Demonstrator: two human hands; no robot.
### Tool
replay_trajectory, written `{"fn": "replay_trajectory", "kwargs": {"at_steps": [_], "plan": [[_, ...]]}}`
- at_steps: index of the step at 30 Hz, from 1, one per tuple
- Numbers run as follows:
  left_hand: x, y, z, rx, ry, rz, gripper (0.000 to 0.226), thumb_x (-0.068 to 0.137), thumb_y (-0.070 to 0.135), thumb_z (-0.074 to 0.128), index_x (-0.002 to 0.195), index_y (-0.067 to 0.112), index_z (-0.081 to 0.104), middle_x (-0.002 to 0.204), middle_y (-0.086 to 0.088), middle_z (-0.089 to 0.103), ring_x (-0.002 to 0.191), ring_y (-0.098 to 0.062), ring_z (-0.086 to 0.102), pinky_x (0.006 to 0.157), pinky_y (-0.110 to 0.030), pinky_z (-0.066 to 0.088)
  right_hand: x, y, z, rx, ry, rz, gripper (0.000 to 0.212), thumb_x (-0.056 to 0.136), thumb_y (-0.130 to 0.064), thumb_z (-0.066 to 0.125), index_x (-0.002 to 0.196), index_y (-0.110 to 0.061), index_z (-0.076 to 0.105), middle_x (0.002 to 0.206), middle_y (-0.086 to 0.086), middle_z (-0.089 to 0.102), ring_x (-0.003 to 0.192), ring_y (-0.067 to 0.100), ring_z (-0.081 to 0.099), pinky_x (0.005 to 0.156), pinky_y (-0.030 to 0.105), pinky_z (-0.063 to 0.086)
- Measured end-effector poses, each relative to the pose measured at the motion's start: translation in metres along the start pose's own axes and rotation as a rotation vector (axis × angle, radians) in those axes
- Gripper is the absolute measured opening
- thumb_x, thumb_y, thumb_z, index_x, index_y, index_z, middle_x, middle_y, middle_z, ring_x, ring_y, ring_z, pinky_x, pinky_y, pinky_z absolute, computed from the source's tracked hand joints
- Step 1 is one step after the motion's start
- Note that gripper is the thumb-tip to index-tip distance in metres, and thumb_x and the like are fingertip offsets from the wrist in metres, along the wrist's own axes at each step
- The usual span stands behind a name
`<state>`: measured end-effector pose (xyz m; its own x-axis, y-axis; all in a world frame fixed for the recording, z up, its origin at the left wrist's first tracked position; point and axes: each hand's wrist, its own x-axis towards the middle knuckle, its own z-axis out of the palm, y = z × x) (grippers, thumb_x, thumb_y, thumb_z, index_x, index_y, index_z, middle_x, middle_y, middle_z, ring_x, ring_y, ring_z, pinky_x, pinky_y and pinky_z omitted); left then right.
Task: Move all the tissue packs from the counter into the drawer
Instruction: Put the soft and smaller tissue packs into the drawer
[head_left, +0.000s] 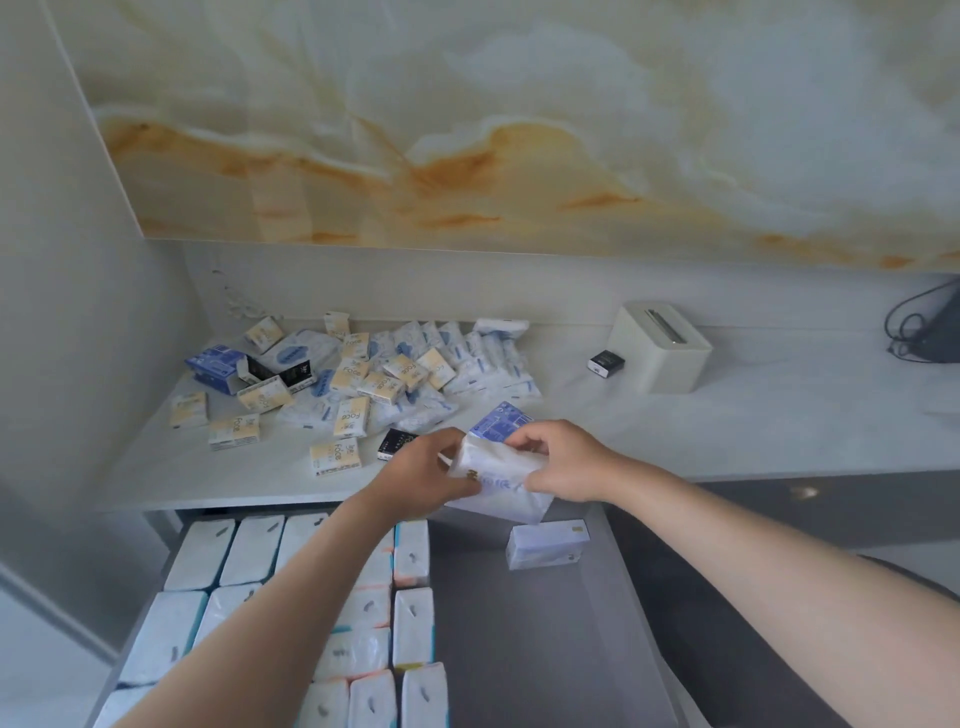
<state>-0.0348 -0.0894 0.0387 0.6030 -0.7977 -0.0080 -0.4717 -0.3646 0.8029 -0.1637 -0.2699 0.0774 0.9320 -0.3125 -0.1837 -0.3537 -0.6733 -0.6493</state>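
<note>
Open drawer (519, 649), nearest: left part is filled with stacked white packs (413, 626) in tight rows, more than a dozen countable. Several are covered by the left forearm, and the nearest row is cut off at the frame edge. On the right, grey floor is left bare except for one lone pack (548, 543) lying at the far end.

Above the drawer's far edge, one white tissue pack (498, 478) is grasped by both hands: left hand (426, 475) is curled round its left end, right hand (558, 460) is pinching its right end. The print on it is too blurred to read.

Counter (727, 426) beyond: one blue pack (501, 418) is partly hidden just behind the hands. A loose pile of small packs (363, 379) is heaped at far left: about ten yellow ones, many blue-and-white ones overlapping so no exact count can be made, a few black ones, one blue box (215, 366).

Far right: one cream tissue dispenser (660, 345), with one small black box (605, 361) just left of it. A dark device with cables (924, 327) is cut off at the right edge.
</note>
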Motion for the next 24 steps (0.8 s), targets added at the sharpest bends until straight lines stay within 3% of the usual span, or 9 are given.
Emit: {"fn": "replay_trajectory", "kwargs": {"at_steps": [2, 4, 7, 9, 12, 17, 21, 24], "plan": [[-0.002, -0.004, 0.011, -0.024, -0.048, -0.007, 0.028, 0.070, 0.031, 0.081, 0.091, 0.030, 0.062, 0.084, 0.012, 0.064, 0.063, -0.005, 0.056, 0.067, -0.028, 0.050, -0.011, 0.007, 0.004, -0.095, -0.030, -0.005, 0.049, 0.073, -0.008, 0.069, 0.118, -0.026, 0.064, 0.111, -0.014, 0.063, 0.101, 0.005, 0.060, 0.083, 0.014, 0.044], [-0.002, -0.008, 0.026, -0.005, -0.113, -0.026, 0.028, 0.068, 0.030, 0.081, 0.088, 0.033, 0.061, 0.080, 0.014, 0.061, 0.058, -0.003, 0.053, 0.061, -0.023, 0.045, -0.020, 0.016, 0.010, -0.212, -0.082, -0.017, 0.042, 0.075, -0.013, 0.067, 0.115, -0.027, 0.063, 0.104, -0.013, 0.063, 0.093, 0.009, 0.059, 0.072, 0.015, 0.043], [-0.002, -0.018, 0.054, 0.137, -0.252, -0.061, 0.031, 0.070, 0.032, 0.077, 0.094, 0.033, 0.058, 0.085, 0.010, 0.061, 0.074, -0.009, 0.058, 0.070, -0.027, 0.048, -0.027, 0.033, 0.022, -0.419, -0.165, -0.018, 0.033, 0.077, -0.018, 0.065, 0.108, -0.027, 0.062, 0.100, -0.007, 0.064, 0.086, 0.014, 0.056, 0.063, 0.023, 0.041], [-0.001, -0.028, 0.074, 0.200, -0.391, -0.107, 0.039, 0.069, 0.033, 0.074, 0.105, 0.033, 0.059, 0.101, 0.008, 0.065, 0.092, -0.016, 0.063, 0.084, -0.033, 0.053, -0.026, 0.048, 0.034, -0.545, -0.240, -0.019, 0.029, 0.078, -0.019, 0.064, 0.106, -0.029, 0.061, 0.104, -0.004, 0.065, 0.087, 0.016, 0.055, 0.070, 0.030, 0.045], [0.002, -0.041, 0.100, 0.252, -0.519, -0.150, 0.047, 0.073, 0.033, 0.076, 0.117, 0.033, 0.060, 0.116, 0.010, 0.063, 0.103, -0.015, 0.062, 0.094, -0.036, 0.052, -0.020, 0.078, 0.054, -0.713, -0.337, -0.018, 0.031, 0.082, -0.016, 0.063, 0.110, -0.028, 0.058, 0.112, 0.002, 0.059, 0.101, 0.024, 0.059, 0.079, 0.035, 0.047], [0.015, -0.066, 0.133, 0.243, -0.532, -0.231, 0.068, 0.081, 0.030, 0.071, 0.143, 0.026, 0.045, 0.132, 0.005, 0.056, 0.118, -0.016, 0.056, 0.102, -0.031, 0.046, -0.005, 0.118, 0.081, -0.883, -0.267, 0.011, 0.049, 0.083, -0.002, 0.064, 0.129, -0.017, 0.052, 0.130, 0.010, 0.046, 0.122, 0.030, 0.047, 0.089, 0.037, 0.042], [0.024, -0.076, 0.156, 0.197, -0.507, -0.256, 0.074, 0.085, 0.026, 0.066, 0.150, 0.021, 0.031, 0.143, -0.002, 0.048, 0.125, -0.021, 0.052, 0.101, -0.028, 0.043, 0.009, 0.137, 0.098, -1.004, -0.190, 0.036, 0.053, 0.081, -0.001, 0.063, 0.131, -0.014, 0.050, 0.131, 0.010, 0.051, 0.124, 0.029, 0.047, 0.100, 0.037, 0.036], [0.032, -0.079, 0.173, 0.097, -0.436, -0.288, 0.082, 0.081, 0.033, 0.069, 0.150, 0.025, 0.027, 0.142, -0.005, 0.042, 0.132, -0.023, 0.044, 0.100, -0.027, 0.039, 0.013, 0.145, 0.108, -1.045, -0.150, 0.073, 0.046, 0.083, -0.002, 0.061, 0.127, -0.011, 0.050, 0.126, 0.012, 0.053, 0.119, 0.032, 0.050, 0.098, 0.039, 0.035]]}}
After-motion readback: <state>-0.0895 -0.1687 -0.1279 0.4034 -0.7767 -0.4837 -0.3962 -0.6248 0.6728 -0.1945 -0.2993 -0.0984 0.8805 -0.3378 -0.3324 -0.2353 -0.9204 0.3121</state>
